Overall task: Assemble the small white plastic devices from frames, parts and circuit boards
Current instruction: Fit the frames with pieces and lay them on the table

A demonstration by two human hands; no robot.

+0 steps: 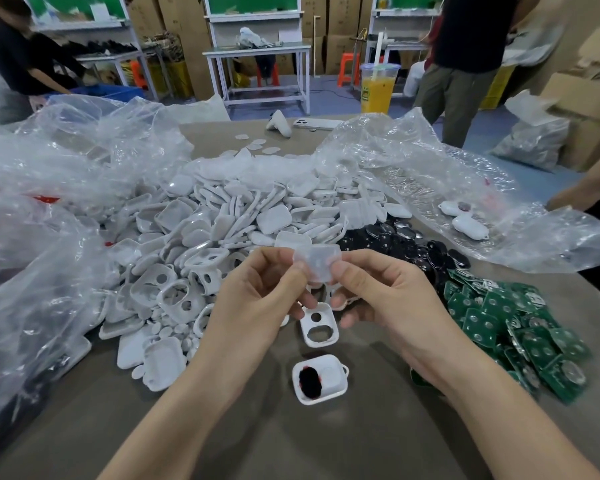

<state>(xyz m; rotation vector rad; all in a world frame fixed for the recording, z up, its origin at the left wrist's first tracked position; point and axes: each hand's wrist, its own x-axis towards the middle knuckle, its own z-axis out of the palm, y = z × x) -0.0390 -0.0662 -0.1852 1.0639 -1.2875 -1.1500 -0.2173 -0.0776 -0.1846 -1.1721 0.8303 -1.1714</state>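
Both hands hold a small translucent white plastic part (317, 261) above the table; my left hand (267, 289) pinches its left side and my right hand (378, 289) pinches its right side. Just below them a white frame (318, 323) with a round hole and an oval hole lies on the table. Nearer to me sits a white shell (321, 379) holding a dark oval piece. A big heap of white plastic frames and covers (222, 237) spreads to the left. Black oval parts (413, 244) and green circuit boards (513, 330) lie to the right.
Crumpled clear plastic bags lie at the left (49, 202) and right (447, 174). A cup of orange drink (378, 86), a phone (317, 123) and a white device (279, 123) stand at the far edge. Other people stand at the left, back right and far right.
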